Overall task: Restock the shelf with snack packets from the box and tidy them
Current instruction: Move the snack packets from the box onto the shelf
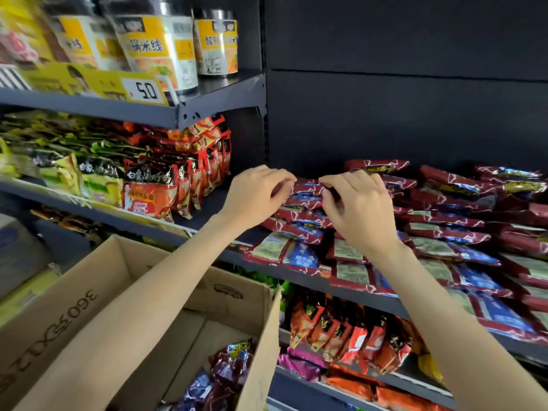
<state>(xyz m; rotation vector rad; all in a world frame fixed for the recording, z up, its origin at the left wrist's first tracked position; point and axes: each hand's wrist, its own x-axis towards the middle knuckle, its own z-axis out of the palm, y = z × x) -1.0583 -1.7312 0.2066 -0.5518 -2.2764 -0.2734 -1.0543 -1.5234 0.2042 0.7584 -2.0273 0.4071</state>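
On the dark shelf (pixel 296 277) right of centre lie rows of red-and-blue snack packets (pixel 444 232), long axes running left to right. The cardboard box (pixel 89 292) with more sits near left. Left hand (pixel 255 194) and right hand (pixel 360 209), equally close, pinch the top packet (pixel 307 192) of the leftmost pile.

A dark grey metal shelving unit (pixel 89 106) fills the left side, its tiers running back to a black upright post (pixel 264 84). Behind the right-hand bay stands a matt black back panel (pixel 400 69), crossed by 1 thin horizontal seam. A yellow price strip (pixel 89 83) clips to the top tier's front edge, with a white tag (pixel 144 91) reading 50. Light is even and soft, leaving the panel dull and the tier edges faintly lit.
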